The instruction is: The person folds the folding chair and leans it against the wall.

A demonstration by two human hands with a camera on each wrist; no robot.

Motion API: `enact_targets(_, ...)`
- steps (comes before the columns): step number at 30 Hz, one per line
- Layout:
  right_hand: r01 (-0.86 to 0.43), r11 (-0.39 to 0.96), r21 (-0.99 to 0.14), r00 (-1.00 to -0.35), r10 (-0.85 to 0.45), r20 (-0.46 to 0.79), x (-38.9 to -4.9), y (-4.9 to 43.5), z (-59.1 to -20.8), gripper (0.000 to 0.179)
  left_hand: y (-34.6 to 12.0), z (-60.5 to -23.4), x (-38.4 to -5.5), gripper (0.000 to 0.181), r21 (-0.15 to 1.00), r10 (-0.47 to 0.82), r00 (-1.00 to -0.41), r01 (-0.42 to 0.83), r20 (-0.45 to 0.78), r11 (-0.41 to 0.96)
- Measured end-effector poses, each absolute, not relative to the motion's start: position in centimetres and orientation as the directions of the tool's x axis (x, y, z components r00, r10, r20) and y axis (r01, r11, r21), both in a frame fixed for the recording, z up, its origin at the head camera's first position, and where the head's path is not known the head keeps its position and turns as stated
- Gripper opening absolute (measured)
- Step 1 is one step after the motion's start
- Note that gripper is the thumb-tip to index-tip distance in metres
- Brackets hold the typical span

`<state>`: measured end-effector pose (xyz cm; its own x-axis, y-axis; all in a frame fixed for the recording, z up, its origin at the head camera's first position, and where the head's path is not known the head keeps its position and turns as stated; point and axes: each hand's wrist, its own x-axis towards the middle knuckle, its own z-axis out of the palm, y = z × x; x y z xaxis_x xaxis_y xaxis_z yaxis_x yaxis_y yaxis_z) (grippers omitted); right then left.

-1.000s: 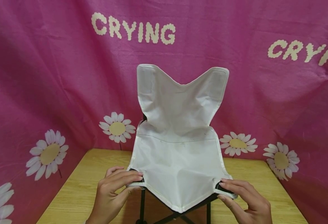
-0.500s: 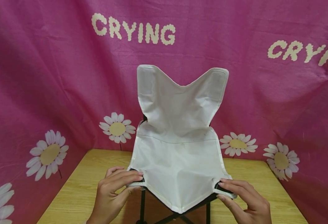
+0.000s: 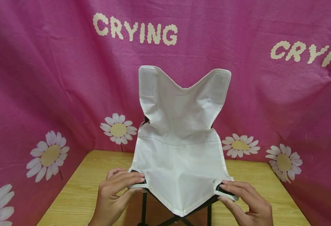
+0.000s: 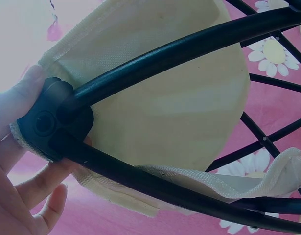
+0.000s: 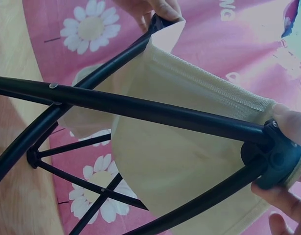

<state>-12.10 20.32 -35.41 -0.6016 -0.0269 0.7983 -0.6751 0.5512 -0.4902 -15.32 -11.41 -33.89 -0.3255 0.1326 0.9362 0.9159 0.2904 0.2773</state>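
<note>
A small folding chair with a white fabric seat [image 3: 179, 163] and a black tube frame [image 3: 144, 204] stands upright in front of me. At its front left corner, my left hand [image 3: 113, 196] pinches the fabric and the black corner joint [image 4: 55, 120] between thumb and fingers. My right hand [image 3: 248, 202] grips the front right corner the same way, around another black joint [image 5: 272, 154]. The fabric back [image 3: 182, 106] rises behind the seat, with two pointed upper corners. From below, the wrist views show the crossed black tubes [image 5: 155, 110] and the fabric's underside [image 4: 165, 112].
The chair is on a light wooden table [image 3: 78, 188]. Pink cloth [image 3: 69, 78] printed with daisies and the word CRYING hangs behind it and at both sides, close to the table's edges.
</note>
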Motion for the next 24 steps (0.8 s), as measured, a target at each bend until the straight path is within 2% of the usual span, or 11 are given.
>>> enact_targets(6,-0.695,0.523,-0.493,-0.595,-0.034,0.803,-12.39,20.78,-36.06,0.043,-11.26,-33.64,-15.26,0.035,0.259,0.133,-0.305,0.923,0.943,0.284)
enact_targets(18,-0.673,0.547,-0.497,-0.606,-0.023,0.795,-12.24,20.42,-35.7,0.044,-11.12,-33.42,-15.11,0.036,0.261,0.125,-0.306,0.922,0.944,0.285)
enact_targets(24,-0.683,0.545,-0.486,-0.594,-0.028,0.804,-12.28,20.38,-35.69,0.045,-11.08,-33.58,-15.36,0.03,0.24,0.119,-0.281,0.931,0.952,0.274)
